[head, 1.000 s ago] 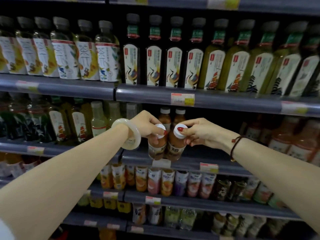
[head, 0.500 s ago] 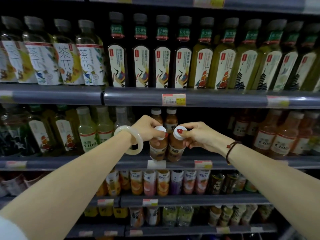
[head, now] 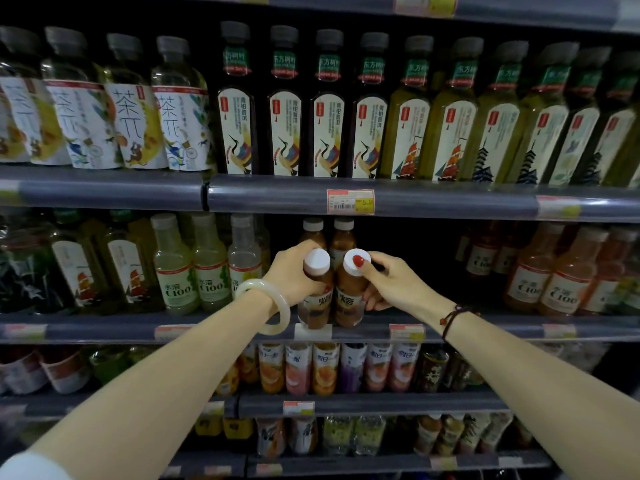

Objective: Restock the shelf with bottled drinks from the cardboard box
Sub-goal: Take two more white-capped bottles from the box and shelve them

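Observation:
Two brown tea bottles with white caps stand side by side at the front edge of the middle shelf. My left hand wraps the neck and shoulder of the left bottle. My right hand grips the right bottle, with a red-nailed thumb resting on its cap. Two more bottles of the same kind stand right behind them. The cardboard box is out of view.
Pale C100 bottles stand to the left of the pair, and orange C100 bottles at the right. A dark gap lies between the pair and the orange bottles. Tall tea bottles fill the shelf above; small cartons and bottles fill the shelves below.
Both hands have slid down from the caps to the bottles' necks and bodies. The bottles stand at the same spot on the shelf edge. The view has moved closer and a little left.

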Demonstrator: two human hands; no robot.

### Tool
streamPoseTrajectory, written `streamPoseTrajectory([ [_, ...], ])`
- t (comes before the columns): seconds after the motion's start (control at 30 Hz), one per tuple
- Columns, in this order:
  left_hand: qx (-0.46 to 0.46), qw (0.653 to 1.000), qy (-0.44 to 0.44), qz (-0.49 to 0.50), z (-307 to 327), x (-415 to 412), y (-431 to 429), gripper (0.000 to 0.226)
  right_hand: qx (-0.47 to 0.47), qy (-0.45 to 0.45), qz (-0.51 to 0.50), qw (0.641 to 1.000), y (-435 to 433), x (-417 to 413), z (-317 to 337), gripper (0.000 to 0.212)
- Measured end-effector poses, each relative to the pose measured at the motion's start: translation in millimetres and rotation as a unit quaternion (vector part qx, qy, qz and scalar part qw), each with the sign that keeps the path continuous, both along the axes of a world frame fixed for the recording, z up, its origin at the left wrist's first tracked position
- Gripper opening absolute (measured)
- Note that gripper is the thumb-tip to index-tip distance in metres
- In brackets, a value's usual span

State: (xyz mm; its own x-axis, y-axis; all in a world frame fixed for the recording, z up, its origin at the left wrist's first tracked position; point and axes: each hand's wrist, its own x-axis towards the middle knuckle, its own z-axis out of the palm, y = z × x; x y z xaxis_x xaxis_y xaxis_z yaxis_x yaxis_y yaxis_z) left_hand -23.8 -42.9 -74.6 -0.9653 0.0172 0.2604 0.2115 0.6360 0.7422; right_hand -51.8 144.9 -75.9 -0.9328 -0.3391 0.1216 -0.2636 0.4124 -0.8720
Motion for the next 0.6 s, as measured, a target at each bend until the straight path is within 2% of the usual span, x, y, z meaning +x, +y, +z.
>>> streamPoseTrajectory([
  [0.07,0.014,1.000,0.008,-0.001,-2.2,-0.2,1.0,0.048,-0.011,0.019,0.008,1.000,1.9,-1.5,-3.6,0.035],
  [0.17,0.012,1.000,0.003,0.008,-2.8,-3.3,1.5,0.049,0.030,0.055,0.000,0.998,3.2,-8.2,-10.0,0.057],
  [0.23,0.006,1.000,-0.002,0.018,-4.0,-5.4,0.0,0.047,0.039,0.075,-0.008,0.996,2.5,-11.6,-12.4,0.064],
  [0.3,0.013,1.000,-0.010,0.025,-7.5,-6.5,-2.0,0.047,0.031,0.068,-0.006,0.997,1.5,-14.7,-17.9,0.065],
  [0.43,0.091,0.995,-0.033,0.022,-18.7,-6.8,-2.5,0.057,0.048,0.066,-0.027,0.996,-0.9,-19.6,-32.4,0.073],
  [0.53,0.071,0.997,-0.026,0.024,-21.0,-9.5,-3.2,0.068,-0.002,0.036,0.003,0.999,-5.8,-20.8,-34.2,0.078],
  [0.6,0.072,0.997,-0.026,0.029,-21.6,-12.0,-4.4,0.076,-0.003,0.027,0.008,1.000,-9.3,-22.5,-35.3,0.082],
])
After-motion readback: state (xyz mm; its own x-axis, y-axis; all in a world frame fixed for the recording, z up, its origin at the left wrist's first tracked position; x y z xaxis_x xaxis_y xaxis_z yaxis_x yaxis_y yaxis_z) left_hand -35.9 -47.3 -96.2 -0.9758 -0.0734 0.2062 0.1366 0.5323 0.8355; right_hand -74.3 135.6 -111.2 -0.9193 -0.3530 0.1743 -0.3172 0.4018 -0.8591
